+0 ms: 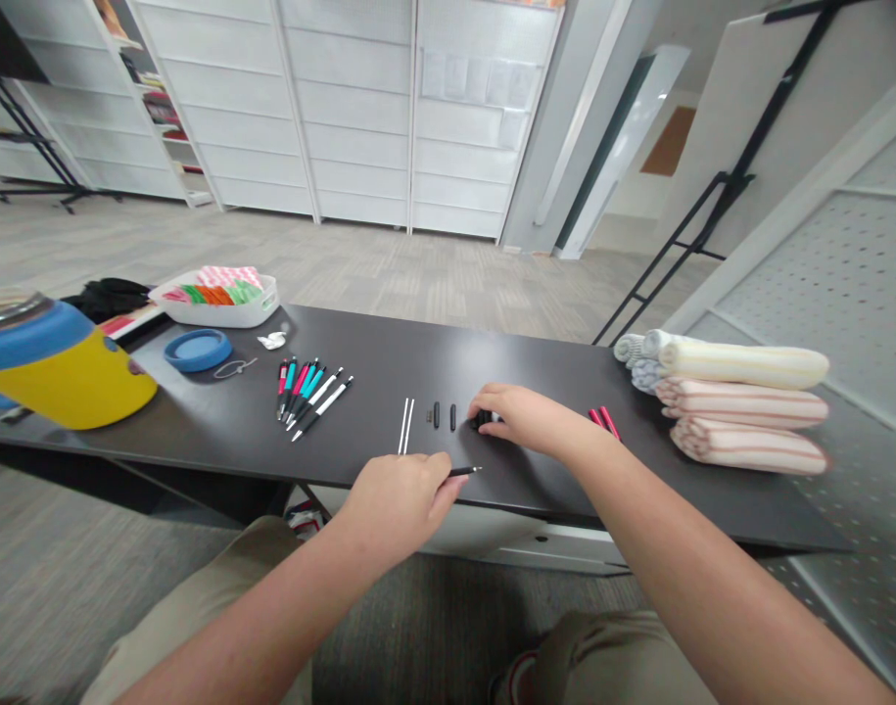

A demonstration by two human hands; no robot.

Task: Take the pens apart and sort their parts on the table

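Note:
My left hand [403,499] is closed around a black pen part [465,472], whose pointed silvery tip sticks out to the right past my thumb. Over the table, my right hand [513,416] curls its fingers down onto small black pieces [480,420], partly hidden under the fingertips. Two short black pieces [452,417] lie just left of that hand, with a few tiny dark bits beside them. Two thin white sticks [405,424] rest above my left hand. Two red pen barrels [604,422] lie beyond my right wrist.
Several assembled pens [307,392] lie in a group on the dark table [389,338]. To the left are a blue ring-shaped lid [196,350], a white basket [227,311] and a yellow-blue container [66,367]. Rolled towels [745,406] are stacked on the right.

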